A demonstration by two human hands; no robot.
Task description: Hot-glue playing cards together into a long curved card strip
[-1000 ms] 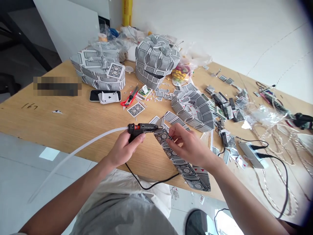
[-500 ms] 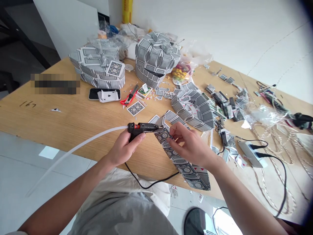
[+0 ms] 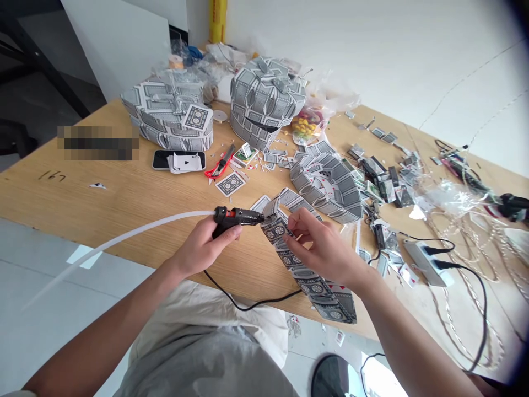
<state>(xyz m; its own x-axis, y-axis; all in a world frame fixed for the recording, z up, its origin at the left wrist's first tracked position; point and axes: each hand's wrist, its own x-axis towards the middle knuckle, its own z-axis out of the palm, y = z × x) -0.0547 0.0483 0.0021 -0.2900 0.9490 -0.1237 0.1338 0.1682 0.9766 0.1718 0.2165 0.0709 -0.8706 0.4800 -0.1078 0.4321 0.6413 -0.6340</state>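
Note:
My left hand (image 3: pixel 205 246) is wrapped round a black hot glue gun (image 3: pixel 237 217), with a long white glue stick (image 3: pixel 136 236) curving out of its back. The nozzle points right, at the upper edge of a strip of folded playing cards (image 3: pixel 308 275). Between thumb and fingers, my right hand (image 3: pixel 316 242) pinches that strip near its top. The strip bends back on itself and hangs down past the table's front edge. Just behind it lies a ring-shaped card tray (image 3: pixel 326 184) with loose cards inside.
Two card-built boxes (image 3: pixel 167 118) (image 3: pixel 266 102) stand at the back. A red utility knife (image 3: pixel 220 161), a phone (image 3: pixel 161 160) with cards and a loose card (image 3: pixel 230 183) lie mid-table. A power strip (image 3: pixel 425 262), cords and twisted rope (image 3: pixel 454 309) spread at the right.
My left hand has drawn the glue gun slightly left, so its nozzle is a little farther from the card strip. My right hand keeps its pinch. The view has shifted slightly.

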